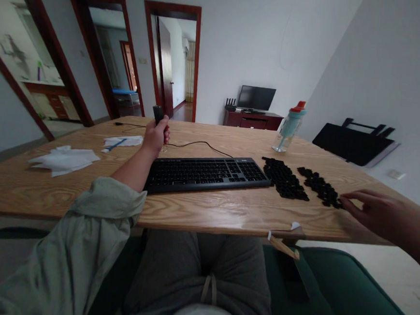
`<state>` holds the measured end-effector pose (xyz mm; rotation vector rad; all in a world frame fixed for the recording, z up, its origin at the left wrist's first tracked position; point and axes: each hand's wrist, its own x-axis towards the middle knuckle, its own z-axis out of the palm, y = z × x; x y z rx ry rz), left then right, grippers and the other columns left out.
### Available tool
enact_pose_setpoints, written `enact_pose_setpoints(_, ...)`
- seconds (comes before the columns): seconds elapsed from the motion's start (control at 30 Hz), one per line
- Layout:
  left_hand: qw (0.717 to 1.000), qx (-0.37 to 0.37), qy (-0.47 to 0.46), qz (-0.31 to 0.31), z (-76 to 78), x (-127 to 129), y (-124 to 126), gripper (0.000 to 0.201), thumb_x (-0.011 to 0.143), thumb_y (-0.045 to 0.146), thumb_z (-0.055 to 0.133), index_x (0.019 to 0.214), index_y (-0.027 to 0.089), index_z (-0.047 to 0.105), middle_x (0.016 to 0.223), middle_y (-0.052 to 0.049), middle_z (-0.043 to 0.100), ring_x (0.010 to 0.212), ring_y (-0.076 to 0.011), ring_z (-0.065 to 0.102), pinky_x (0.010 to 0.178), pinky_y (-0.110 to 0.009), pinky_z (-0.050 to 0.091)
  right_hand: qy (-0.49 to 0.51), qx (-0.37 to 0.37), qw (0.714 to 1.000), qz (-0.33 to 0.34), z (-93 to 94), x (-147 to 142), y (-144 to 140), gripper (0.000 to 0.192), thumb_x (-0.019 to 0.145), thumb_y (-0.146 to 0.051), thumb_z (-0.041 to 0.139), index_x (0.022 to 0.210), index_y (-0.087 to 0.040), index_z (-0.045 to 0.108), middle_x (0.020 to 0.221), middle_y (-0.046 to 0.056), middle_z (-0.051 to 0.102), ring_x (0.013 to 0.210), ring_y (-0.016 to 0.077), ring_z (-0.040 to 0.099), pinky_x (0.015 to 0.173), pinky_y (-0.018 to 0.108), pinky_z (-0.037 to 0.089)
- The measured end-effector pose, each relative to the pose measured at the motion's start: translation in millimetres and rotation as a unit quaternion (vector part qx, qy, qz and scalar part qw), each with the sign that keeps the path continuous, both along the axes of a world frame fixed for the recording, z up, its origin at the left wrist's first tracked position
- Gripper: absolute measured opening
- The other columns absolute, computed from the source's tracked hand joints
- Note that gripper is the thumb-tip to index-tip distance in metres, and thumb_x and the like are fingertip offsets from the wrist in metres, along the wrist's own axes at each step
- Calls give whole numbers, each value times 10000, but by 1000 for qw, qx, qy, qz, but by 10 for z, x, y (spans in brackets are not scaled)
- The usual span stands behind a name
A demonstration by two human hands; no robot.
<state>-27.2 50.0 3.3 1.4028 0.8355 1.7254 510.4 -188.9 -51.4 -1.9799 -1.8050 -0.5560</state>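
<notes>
A black keyboard lies on the wooden table in front of me. My left hand is raised behind the keyboard's left end, closed around a small dark upright object. To the right of the keyboard lie two patches of loose black keycaps, the farther one near my right hand. My right hand rests low at the table's right edge, fingers spread, fingertips at the outer keycaps, holding nothing.
White tissues and a paper with a blue pen lie at the left. A teal water bottle stands behind the keycaps. The keyboard's cable runs across the table. A black folded object leans against the right wall.
</notes>
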Motion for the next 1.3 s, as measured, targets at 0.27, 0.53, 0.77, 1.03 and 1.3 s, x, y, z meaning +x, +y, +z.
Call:
enact_pose_setpoints(0.27,1000,0,-6,11,46,-161,-54,405,796,498,617,609,195,423,438,64,383,332,-64,356,327,-199,272,124,-81,953,263,767,-2087,921,340,842,-484,565,944,-208,735,706,45,675,562,132,553,552,274,400)
enact_pose_setpoints(0.53,991,-29,115,-55,-81,-28,-137,262,784,404,601,685,185,497,482,56,415,368,-69,350,352,-195,237,332,-39,828,450,674,-3836,1730,365,892,-524,520,916,-198,683,904,33,701,680,124,572,644,268,444)
enact_pose_setpoints(0.77,915,156,368,-49,-145,46,-207,210,788,344,621,822,143,673,811,-48,686,779,-181,619,716,-278,473,361,46,836,409,430,-3776,1821,386,836,-554,583,971,-196,633,896,47,681,783,160,602,688,272,440)
enact_pose_setpoints(1.03,879,75,469,-46,-198,-180,-166,271,731,292,673,963,162,731,810,-50,723,721,-172,644,685,-288,500,396,107,853,321,466,-3597,1841,433,839,-574,548,679,-175,599,624,10,579,613,135,501,579,257,353)
enact_pose_setpoints(1.3,884,56,461,-57,-280,-319,-201,256,731,334,719,938,192,770,867,-70,761,720,-169,667,670,-278,510,491,81,808,315,369,-3555,1960,479,803,-624,573,659,-167,584,601,23,584,535,115,485,530,253,371)
